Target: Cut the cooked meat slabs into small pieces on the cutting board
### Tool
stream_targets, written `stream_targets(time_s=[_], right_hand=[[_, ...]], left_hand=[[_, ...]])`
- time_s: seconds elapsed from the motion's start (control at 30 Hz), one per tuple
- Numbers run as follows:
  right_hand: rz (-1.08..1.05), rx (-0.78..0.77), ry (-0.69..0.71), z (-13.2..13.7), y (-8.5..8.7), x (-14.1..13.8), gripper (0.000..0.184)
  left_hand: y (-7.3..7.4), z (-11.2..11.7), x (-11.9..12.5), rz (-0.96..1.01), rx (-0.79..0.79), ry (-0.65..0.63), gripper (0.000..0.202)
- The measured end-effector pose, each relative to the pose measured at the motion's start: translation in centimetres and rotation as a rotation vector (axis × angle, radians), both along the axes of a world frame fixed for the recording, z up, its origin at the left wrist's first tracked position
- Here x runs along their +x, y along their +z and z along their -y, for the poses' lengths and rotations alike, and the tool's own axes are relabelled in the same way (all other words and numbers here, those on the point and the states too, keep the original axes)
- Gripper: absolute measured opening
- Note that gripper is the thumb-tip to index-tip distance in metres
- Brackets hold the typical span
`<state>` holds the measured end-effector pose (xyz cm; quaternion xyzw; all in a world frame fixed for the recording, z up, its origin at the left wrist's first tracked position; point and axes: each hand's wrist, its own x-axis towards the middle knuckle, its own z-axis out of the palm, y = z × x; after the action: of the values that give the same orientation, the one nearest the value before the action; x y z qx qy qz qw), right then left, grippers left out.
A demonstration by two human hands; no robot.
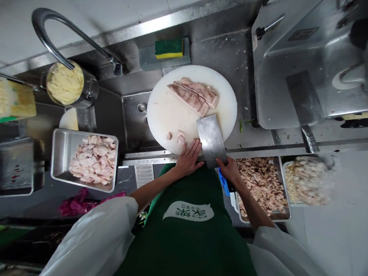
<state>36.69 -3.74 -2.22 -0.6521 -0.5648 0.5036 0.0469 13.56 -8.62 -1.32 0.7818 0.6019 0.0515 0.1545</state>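
My right hand (231,169) is closed round the handle of a cleaver (211,140), whose broad blade lies over the near edge of a round white cutting board (167,111). My left hand (189,156) rests at the board's near rim, fingers together and pressing on a small pale piece of meat (181,138) just left of the blade. A large slab of raw meat (193,95) lies at the far side of the board. One tiny scrap (169,135) sits left of my fingers.
A steel tray (62,149) holding cut meat pieces stands at left. Two more trays of chopped food (263,182) (308,179) sit at right. A curved tap (62,26), a pot of yellow strips (65,84), a sponge (168,48) and a steel machine (311,58) ring the board.
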Motion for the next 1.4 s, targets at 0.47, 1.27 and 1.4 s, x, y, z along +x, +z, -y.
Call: stream_targets(time_s=[0.47, 1.27, 1.4], right_hand=[[0.274, 0.014, 0.342, -0.2, 2.7, 2.0, 0.036], [0.489, 0.132, 0.413, -4.8, 7.2, -9.9, 0.045], [0.452, 0.185, 0.424, -4.8, 8.7, -8.3, 0.044]], left_hand=[[0.5, -0.2, -0.2, 0.048, -0.006, -0.004, 0.081], [0.7, 0.1, -3.5, 0.102, 0.000, -0.027, 0.074], [1.2, 0.0, -4.5, 0.072, -0.009, -0.017, 0.073]])
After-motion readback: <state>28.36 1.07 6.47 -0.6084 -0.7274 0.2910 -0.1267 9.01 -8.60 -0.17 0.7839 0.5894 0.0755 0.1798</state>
